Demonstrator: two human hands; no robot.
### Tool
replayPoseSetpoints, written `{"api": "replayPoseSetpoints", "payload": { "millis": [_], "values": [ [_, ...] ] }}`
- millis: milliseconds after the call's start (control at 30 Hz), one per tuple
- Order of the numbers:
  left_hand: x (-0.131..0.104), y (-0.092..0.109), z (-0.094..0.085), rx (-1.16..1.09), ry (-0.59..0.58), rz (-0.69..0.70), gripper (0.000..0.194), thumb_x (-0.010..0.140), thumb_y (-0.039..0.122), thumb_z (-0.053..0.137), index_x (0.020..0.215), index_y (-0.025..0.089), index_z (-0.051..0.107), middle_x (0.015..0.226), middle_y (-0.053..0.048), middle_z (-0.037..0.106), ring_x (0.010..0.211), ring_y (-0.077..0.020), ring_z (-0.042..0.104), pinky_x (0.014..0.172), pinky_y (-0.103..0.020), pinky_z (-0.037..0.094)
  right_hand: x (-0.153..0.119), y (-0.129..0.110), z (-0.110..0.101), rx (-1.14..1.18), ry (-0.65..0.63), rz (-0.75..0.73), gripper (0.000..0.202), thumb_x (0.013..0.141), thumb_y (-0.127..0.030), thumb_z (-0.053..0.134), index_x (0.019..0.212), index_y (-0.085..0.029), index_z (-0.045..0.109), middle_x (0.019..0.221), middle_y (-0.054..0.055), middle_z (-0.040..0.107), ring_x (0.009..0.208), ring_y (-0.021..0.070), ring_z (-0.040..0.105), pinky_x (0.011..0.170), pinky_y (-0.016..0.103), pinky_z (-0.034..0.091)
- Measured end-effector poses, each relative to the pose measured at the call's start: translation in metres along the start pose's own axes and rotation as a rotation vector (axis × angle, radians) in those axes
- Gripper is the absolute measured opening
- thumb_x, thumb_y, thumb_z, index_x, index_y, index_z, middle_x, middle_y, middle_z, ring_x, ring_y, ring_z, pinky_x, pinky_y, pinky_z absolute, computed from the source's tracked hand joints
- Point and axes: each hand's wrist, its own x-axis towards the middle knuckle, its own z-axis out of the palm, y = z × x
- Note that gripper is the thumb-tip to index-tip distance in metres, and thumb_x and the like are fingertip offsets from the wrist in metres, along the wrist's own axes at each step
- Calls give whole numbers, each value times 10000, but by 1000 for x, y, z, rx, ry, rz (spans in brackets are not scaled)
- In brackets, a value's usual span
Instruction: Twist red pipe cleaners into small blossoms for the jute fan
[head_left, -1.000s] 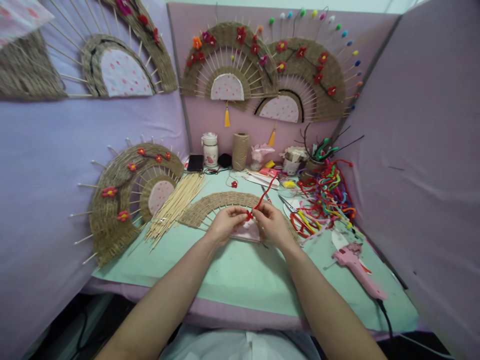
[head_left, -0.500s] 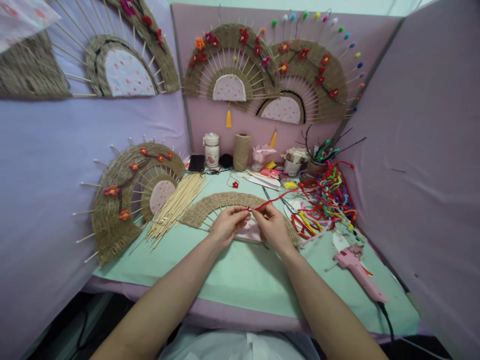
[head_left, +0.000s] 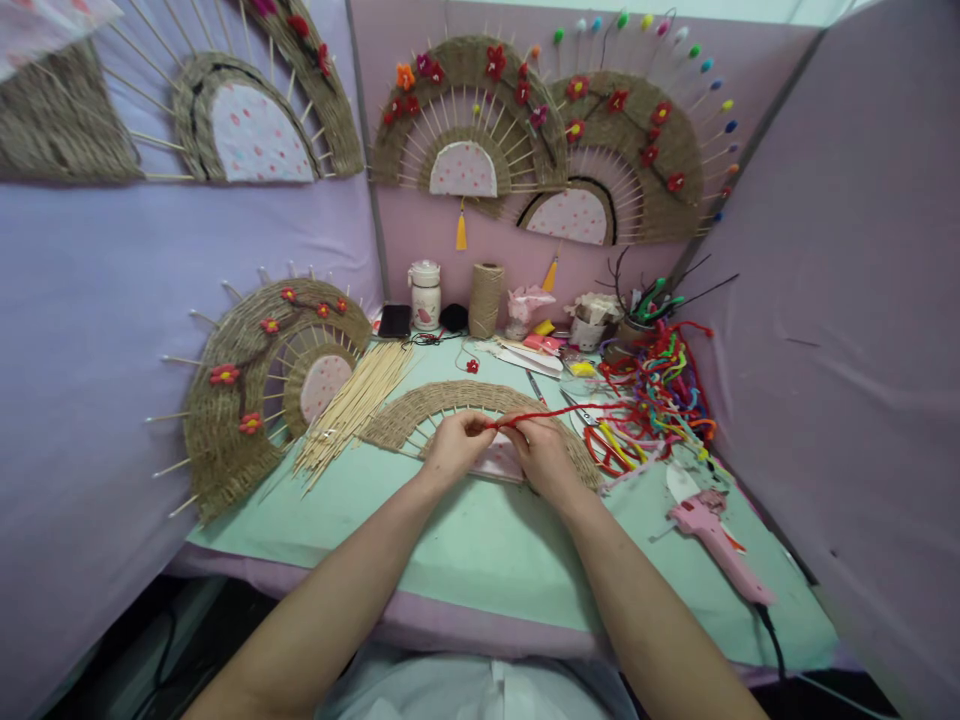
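Here you are, fingertips almost meeting over the woven fan: your left hand pinches the red fuzzy strand near its end, your right hand pinches it just beside, and the long tail shoots out to your right, past the scissors, toward that colourful tangle

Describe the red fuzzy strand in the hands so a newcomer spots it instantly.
On the pale green tabletop, find the woven fan-shaped piece lying in the middle. Over it, the left hand and right hand pinch a red fuzzy strand. Unlike the tangled multicoloured strands at right, it's held in fingertips, its free length running nearly straight.
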Motion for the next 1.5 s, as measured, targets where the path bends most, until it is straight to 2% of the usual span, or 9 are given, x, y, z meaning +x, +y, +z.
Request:
{"api": "replayPoseSetpoints", "payload": {
  "millis": [167,333,567,733,1000,1167,1267,1400,1500],
  "values": [
    [0,2,1,-76,-4,-39,184,587,230,690,751,148,668,723,-41,663,639,-128,570,583,-224,419,-1,2,2,-54,56,123,195,850,-312,473,783,-205,622,807,73,650,803,213,570,735,323,420],
    [-1,0,3,-196,-77,-138,263,605,284,705,825,146,665,694,-22,640,546,-85,506,495,-197,349,-2,-2,3,-30,91,183,225,861,-356,448,783,-206,598,782,62,645,749,198,568,682,295,405],
    [-1,2,3,-111,-52,-17,174,676,291,641,756,138,665,663,-28,635,609,-114,557,597,-224,422,-3,-6,1,-15,31,202,293,865,-381,429,708,-201,598,677,36,622,632,172,540,604,273,370],
    [-2,3,3,-44,-74,-12,155,695,273,610,761,138,650,663,-20,632,622,-123,570,614,-233,439,0,-6,1,56,112,226,252,808,-367,512,647,-181,568,648,24,605,612,152,526,591,256,367],
    [0,-1,5,-43,-104,-17,169,721,274,579,795,128,620,716,-29,640,645,-121,584,631,-230,444,1,6,7,360,60,413,287,768,-429,542,621,-185,505,534,-42,480,480,103,420,479,224,329],
    [-1,-3,5,97,-67,49,153,745,272,550,793,136,602,710,-31,637,651,-130,582,603,-227,429,3,1,5,593,147,507,249,754,-437,552,723,-192,522,609,-32,534,491,104,470,477,221,376],
    [-2,-5,6,195,-85,122,150,765,272,523,793,148,602,696,-21,634,636,-128,571,586,-225,418,3,0,7,626,196,508,223,720,-395,591,766,-181,549,677,-11,574,555,114,517,507,222,416],
    [-3,-5,7,310,-63,182,132,776,235,499,802,161,606,724,-17,644,671,-134,577,609,-230,419,2,4,11,534,174,452,218,724,-321,578,868,-161,611,788,40,647,667,153,587,602,265,470],
    [-4,-5,7,422,-41,265,128,782,194,489,811,171,611,757,-15,648,699,-138,572,650,-244,416,1,5,12,364,161,361,219,755,-263,531,909,-168,653,888,70,679,781,185,616,720,314,480]
  ]
}}
